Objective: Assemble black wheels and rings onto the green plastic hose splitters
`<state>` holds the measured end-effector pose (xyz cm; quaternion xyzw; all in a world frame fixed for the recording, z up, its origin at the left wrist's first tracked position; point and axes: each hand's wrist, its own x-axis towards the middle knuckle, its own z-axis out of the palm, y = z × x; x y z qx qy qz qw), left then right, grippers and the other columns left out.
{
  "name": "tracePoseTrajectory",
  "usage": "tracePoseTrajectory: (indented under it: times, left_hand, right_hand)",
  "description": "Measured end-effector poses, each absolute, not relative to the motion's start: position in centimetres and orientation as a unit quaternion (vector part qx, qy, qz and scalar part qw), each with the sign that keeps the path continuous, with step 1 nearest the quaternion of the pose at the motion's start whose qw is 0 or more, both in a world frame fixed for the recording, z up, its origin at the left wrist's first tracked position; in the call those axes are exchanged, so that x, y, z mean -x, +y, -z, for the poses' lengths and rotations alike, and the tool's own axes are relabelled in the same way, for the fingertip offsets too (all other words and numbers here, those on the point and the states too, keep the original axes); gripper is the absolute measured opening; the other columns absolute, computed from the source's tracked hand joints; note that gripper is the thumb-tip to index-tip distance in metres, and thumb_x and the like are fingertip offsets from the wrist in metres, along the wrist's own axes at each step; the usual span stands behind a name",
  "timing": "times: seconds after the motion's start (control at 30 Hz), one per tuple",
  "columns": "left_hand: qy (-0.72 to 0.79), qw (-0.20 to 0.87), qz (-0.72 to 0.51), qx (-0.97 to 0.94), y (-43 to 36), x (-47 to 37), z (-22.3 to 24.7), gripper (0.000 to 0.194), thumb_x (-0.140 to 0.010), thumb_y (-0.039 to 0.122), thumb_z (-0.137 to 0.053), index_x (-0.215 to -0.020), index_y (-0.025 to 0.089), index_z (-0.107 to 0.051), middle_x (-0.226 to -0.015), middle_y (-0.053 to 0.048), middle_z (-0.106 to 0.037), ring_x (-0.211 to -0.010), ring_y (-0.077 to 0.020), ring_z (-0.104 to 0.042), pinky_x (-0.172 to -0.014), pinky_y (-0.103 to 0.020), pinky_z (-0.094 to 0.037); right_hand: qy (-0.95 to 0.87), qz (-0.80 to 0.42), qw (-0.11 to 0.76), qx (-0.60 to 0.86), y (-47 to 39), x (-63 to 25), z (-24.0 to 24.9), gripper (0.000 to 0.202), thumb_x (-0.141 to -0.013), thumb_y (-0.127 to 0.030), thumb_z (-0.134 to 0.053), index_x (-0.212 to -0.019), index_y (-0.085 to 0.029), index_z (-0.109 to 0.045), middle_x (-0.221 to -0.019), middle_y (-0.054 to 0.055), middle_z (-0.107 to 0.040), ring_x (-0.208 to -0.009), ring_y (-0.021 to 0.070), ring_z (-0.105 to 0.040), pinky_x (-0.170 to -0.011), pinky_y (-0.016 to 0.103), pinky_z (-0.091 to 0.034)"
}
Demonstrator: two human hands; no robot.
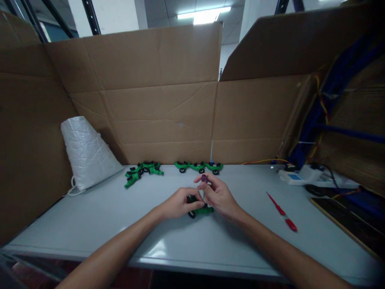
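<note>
Green toy vehicle (200, 210) over the white table (255, 216), pinched by the left hand (183, 202); right hand (220, 197) closed round a purple-handled driver (204, 178), shaft down to it. Looks mid-job. More green vehicles (197, 167) behind; finished or waiting, can't tell.

The surface (99, 212) lies open on the left, between the white bag (88, 154) and the left grip (183, 202), and on the right, between the right grip (218, 196) and the slim red tool (279, 209). Both grips and a green toy car (198, 210) block the middle. At the far side, more green cars (197, 167) and the cardboard wall (159, 112) stand in the way; far right, a power strip (291, 178).
</note>
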<state>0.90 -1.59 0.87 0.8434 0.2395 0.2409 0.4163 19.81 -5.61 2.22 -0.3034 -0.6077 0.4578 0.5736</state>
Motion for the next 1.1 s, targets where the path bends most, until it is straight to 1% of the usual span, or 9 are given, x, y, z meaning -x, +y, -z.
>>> tracePoseTrajectory:
  times: [0.1,0.23,0.37,0.43,0.57,0.73,0.83,0.97,1.1]
  left_hand:
    - [0.227,0.427,-0.242,-0.841,-1.5,-1.0,-0.9,0.037,-0.097,0.048,-0.068,-0.093,0.012,-0.074,-0.090,-0.006,-0.073,-0.083,-0.0175,-0.064,-0.081,-0.026,-0.050]
    - [0.213,0.458,-0.250,-0.826,-1.4,-1.0,-0.8,0.037,-0.096,0.049,-0.070,-0.096,0.012,-0.075,-0.099,-0.009,-0.076,-0.093,-0.0205,-0.069,-0.089,-0.030,-0.052]
    - [0.209,0.471,-0.246,-0.821,-1.5,-1.1,-0.9,0.035,-0.097,0.046,-0.069,-0.102,0.012,-0.076,-0.107,-0.010,-0.078,-0.099,-0.0218,-0.070,-0.094,-0.031,-0.053]
    - [0.212,0.459,-0.251,-0.825,-1.6,-1.1,-1.0,0.033,-0.098,0.045,-0.069,-0.103,0.013,-0.076,-0.108,-0.010,-0.078,-0.100,-0.0222,-0.070,-0.095,-0.031,-0.052]
    - [0.242,0.432,-0.250,-0.832,-1.6,-1.0,-1.2,0.034,-0.097,0.046,-0.069,-0.102,0.013,-0.077,-0.104,-0.010,-0.078,-0.097,-0.0225,-0.069,-0.090,-0.030,-0.052]
    - [0.262,0.415,-0.236,-0.839,-1.5,-0.8,-1.5,0.037,-0.097,0.048,-0.068,-0.100,0.013,-0.076,-0.096,-0.008,-0.076,-0.085,-0.0190,-0.067,-0.080,-0.026,-0.052]
    - [0.253,0.416,-0.241,-0.839,-1.5,-0.8,-1.4,0.035,-0.098,0.046,-0.067,-0.101,0.012,-0.075,-0.098,-0.008,-0.076,-0.088,-0.0193,-0.067,-0.082,-0.027,-0.052]
    - [0.241,0.431,-0.250,-0.833,-1.5,-1.0,-1.2,0.031,-0.099,0.043,-0.066,-0.097,0.013,-0.073,-0.096,-0.007,-0.075,-0.089,-0.0197,-0.067,-0.085,-0.029,-0.052]
    - [0.223,0.441,-0.258,-0.830,-1.5,-1.2,-1.1,0.031,-0.099,0.042,-0.066,-0.103,0.012,-0.073,-0.102,-0.010,-0.077,-0.096,-0.0217,-0.068,-0.091,-0.031,-0.052]
  right_hand:
    - [-0.591,-0.475,0.584,0.290,-5.7,-19.5,-2.4,0.047,-0.089,-0.067,-0.072,-0.097,-0.023,-0.058,-0.073,-0.006,-0.051,-0.042,0.0057,-0.035,-0.037,0.020,-0.025]
    - [-0.597,-0.508,0.556,0.278,-5.9,-19.3,-2.4,0.051,-0.092,-0.072,-0.064,-0.092,-0.021,-0.060,-0.062,-0.007,-0.047,-0.043,0.0073,-0.033,-0.039,0.021,-0.024]
    - [-0.586,-0.541,0.539,0.270,-5.9,-19.2,-2.4,0.052,-0.094,-0.072,-0.061,-0.091,-0.021,-0.062,-0.066,-0.004,-0.051,-0.046,0.0082,-0.034,-0.041,0.022,-0.025]
    - [-0.577,-0.543,0.549,0.266,-5.7,-19.3,-2.4,0.050,-0.095,-0.071,-0.060,-0.094,-0.021,-0.062,-0.069,-0.004,-0.053,-0.045,0.0076,-0.033,-0.040,0.021,-0.025]
    - [-0.550,-0.541,0.580,0.261,-5.4,-19.6,-2.3,0.044,-0.094,-0.065,-0.066,-0.108,-0.025,-0.053,-0.078,-0.005,-0.059,-0.042,0.0057,-0.033,-0.038,0.019,-0.027]
    - [-0.527,-0.551,0.597,0.250,-5.0,-20.0,-2.1,0.045,-0.090,-0.060,-0.074,-0.095,-0.025,-0.046,-0.076,-0.008,-0.058,-0.042,0.0040,-0.032,-0.039,0.016,-0.030]
    - [-0.537,-0.551,0.587,0.252,-4.9,-19.9,-2.0,0.044,-0.092,-0.062,-0.072,-0.093,-0.023,-0.050,-0.074,-0.006,-0.061,-0.043,0.0045,-0.033,-0.039,0.017,-0.028]
    - [-0.553,-0.551,0.566,0.264,-5.0,-19.6,-2.2,0.050,-0.093,-0.070,-0.064,-0.092,-0.020,-0.060,-0.069,-0.003,-0.060,-0.043,0.0058,-0.032,-0.039,0.019,-0.026]
    - [-0.561,-0.557,0.553,0.263,-5.0,-19.6,-2.4,0.054,-0.095,-0.074,-0.058,-0.091,-0.020,-0.061,-0.069,-0.003,-0.058,-0.046,0.0074,-0.034,-0.041,0.020,-0.026]
